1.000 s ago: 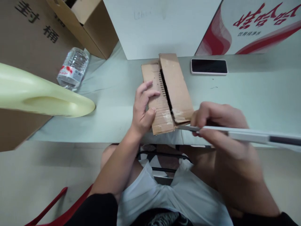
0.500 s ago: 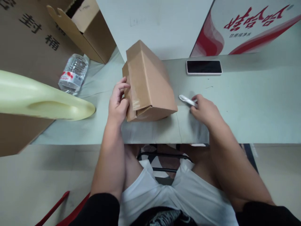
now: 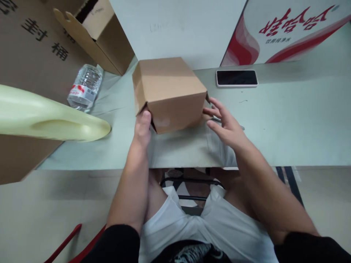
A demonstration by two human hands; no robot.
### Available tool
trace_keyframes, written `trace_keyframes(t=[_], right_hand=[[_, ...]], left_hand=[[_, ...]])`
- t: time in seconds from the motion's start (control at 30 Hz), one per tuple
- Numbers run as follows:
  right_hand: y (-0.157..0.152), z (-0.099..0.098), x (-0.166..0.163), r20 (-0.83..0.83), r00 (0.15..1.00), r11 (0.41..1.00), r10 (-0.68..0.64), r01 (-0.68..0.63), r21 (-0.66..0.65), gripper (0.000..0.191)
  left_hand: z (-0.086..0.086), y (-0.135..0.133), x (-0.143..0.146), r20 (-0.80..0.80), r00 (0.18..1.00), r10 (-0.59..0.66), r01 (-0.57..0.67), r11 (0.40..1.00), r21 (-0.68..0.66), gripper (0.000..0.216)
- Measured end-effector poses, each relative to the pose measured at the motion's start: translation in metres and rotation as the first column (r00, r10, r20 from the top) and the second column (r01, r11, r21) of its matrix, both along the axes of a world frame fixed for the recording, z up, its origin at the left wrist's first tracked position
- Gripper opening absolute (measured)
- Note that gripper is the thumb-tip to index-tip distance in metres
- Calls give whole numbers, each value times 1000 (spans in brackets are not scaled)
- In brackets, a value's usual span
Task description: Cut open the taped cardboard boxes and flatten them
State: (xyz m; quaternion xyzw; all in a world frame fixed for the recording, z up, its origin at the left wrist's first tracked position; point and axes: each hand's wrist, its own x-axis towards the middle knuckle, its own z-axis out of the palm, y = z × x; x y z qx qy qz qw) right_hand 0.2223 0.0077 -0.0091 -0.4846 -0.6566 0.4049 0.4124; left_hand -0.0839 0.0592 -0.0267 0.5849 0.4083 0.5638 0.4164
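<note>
A small brown cardboard box (image 3: 170,91) is tilted up off the pale green table (image 3: 287,124), with one plain face toward me. My left hand (image 3: 142,128) grips its lower left corner from below, fingers tucked out of sight under it. My right hand (image 3: 226,124) is at the box's right side with fingers spread, fingertips touching or nearly touching its lower right edge. A thin light utility knife (image 3: 219,119) lies on the table under my right hand, mostly hidden.
A black phone (image 3: 237,77) lies at the back right. A plastic water bottle (image 3: 85,86) lies on its side at the left, near large cardboard boxes (image 3: 101,33). A pale yellow curved object (image 3: 49,115) juts in from the left. A red-and-white printed panel (image 3: 287,29) stands behind.
The box has been lifted and turned over in my left hand. My right hand has put the knife down on the table, opened, and moved to the box's right side.
</note>
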Motion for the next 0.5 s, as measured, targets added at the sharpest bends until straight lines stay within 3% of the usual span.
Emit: trace_keyframes(t=[0.17, 0.33, 0.5], right_hand=[[-1, 2, -6, -75, 992, 992, 103, -98, 74, 92], [-1, 0, -9, -125, 992, 999, -25, 30, 44, 104], [4, -9, 1, -148, 946, 947, -289, 305, 102, 104]], left_hand=[[3, -9, 1, -122, 988, -94, 93, 996, -10, 88], [14, -15, 5, -88, 979, -186, 187, 982, 1, 78], [21, -8, 12, -180, 983, 27, -33, 999, -32, 73]])
